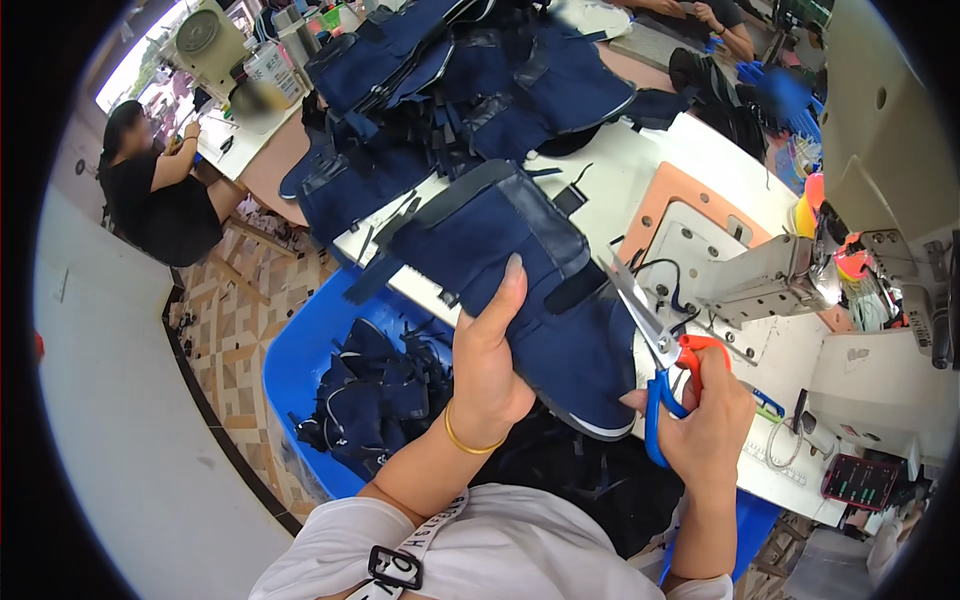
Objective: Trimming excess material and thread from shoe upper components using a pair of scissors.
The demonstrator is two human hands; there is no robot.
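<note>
At the middle of my view, reaching toward four o'clock, a navy fabric piece [570, 350] lies gripped in my left hand [490, 350]; the thumb presses on top, while the other fingers are hidden beneath the cloth. A gold bangle [470, 443] circles that wrist. Just past three o'clock, my right hand [712, 425] grips a pair of scissors [648, 325], fingers wrapped about the red and blue handles, the blades slightly parted and pointing toward eleven. Their tips are near a black strip on the fabric's right edge; I cannot tell whether they touch it. At twelve o'clock, a heap of navy pieces [560, 85] covers part of the white surface [640, 155]. At eight o'clock, beyond my left forearm, a blue bin [290, 370] holds small dark blue scraps [375, 400]. The pale sewing machine [885, 130] rises at two o'clock, and a phone [858, 483] with a lit screen lies at four. Between nine and ten, a person in black [160, 200] sits at another surface [230, 145].
</note>
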